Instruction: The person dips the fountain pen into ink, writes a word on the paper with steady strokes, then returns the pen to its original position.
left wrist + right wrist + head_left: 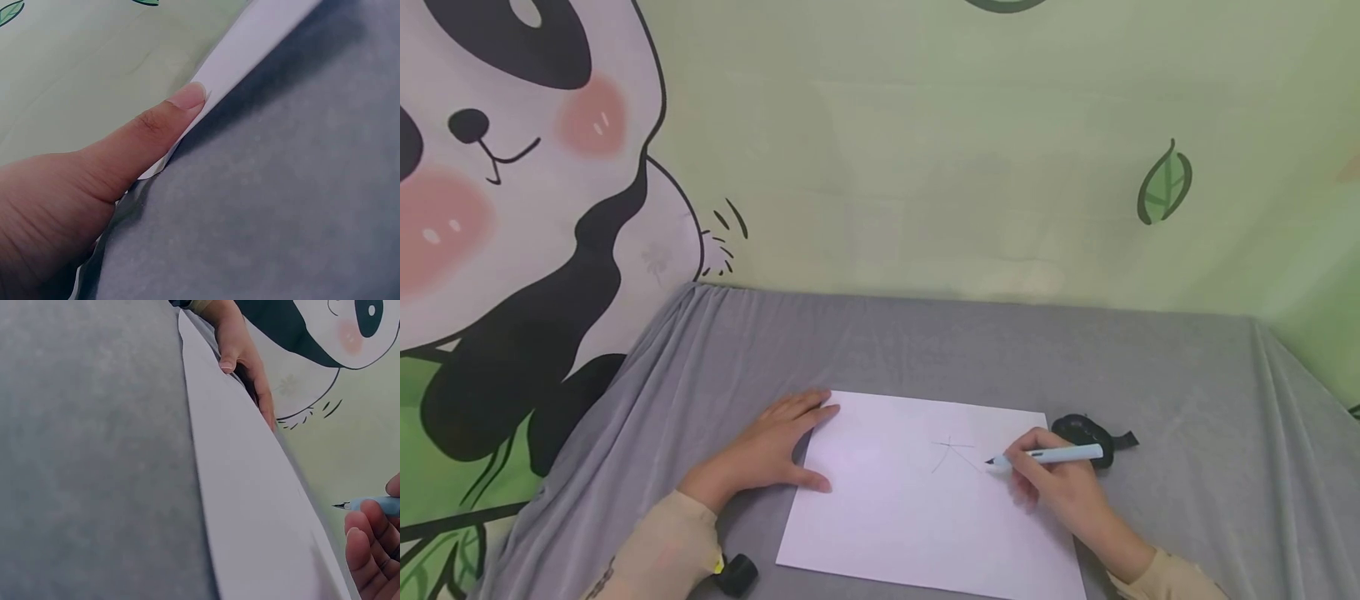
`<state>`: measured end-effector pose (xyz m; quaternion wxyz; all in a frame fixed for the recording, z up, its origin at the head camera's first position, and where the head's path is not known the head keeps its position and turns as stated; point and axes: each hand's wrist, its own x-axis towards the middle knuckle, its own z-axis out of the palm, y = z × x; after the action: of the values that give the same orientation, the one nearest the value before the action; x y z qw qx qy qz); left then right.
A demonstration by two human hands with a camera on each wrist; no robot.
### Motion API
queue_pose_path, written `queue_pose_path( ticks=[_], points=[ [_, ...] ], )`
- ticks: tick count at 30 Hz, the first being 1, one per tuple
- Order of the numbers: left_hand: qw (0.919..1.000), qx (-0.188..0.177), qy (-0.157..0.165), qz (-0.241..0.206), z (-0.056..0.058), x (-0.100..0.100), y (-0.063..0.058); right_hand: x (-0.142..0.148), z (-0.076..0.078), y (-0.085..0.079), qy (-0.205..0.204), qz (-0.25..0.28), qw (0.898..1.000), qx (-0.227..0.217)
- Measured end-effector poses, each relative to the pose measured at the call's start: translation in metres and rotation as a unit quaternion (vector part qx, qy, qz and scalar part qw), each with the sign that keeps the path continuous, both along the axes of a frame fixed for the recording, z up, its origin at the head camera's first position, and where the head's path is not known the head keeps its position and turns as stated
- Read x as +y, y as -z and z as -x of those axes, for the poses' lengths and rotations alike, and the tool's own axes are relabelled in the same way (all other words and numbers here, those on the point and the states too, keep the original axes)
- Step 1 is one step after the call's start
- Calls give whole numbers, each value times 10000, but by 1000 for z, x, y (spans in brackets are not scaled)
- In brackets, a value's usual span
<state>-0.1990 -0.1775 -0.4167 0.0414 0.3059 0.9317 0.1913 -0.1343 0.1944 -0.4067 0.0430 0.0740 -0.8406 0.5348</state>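
A white sheet of paper (910, 525) lies on the grey cloth, bearing a few thin crossing strokes (951, 446) right of its middle. My left hand (778, 446) rests at the sheet's left edge with thumb and fingers spread; in the left wrist view its thumb (169, 115) lies on the paper's border. Between thumb and fingers, my right hand (1056, 483) pinches a pale blue pen (1067, 453). The pen's dark pointed tip is close to the end of the right-hand slanting stroke. In the right wrist view the pen (369, 505) shows beside curled fingers.
A black rounded object (1078, 429) with a strap-like end lies just beyond the right hand. Another small black object (736, 575) is near the left sleeve. The grey cloth (925, 342) covers the table, backed by a green wall (925, 167) with a painted panda.
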Motion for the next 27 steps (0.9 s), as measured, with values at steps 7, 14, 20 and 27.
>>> queue_pose_path(
  ticks=[7,14,20,27],
  points=[
    [10000,-66,1,-31,1,0,1,3,2,-5,49,-33,9998,200],
    [10000,-34,3,24,1,1,0,9,5,-10,-8,125,9988,473],
    [10000,-51,-12,2,0,1,-1,18,8,-15,-122,255,9975,649],
    [10000,-70,-9,-18,0,1,-2,30,11,-19,115,318,9976,606]
  ],
)
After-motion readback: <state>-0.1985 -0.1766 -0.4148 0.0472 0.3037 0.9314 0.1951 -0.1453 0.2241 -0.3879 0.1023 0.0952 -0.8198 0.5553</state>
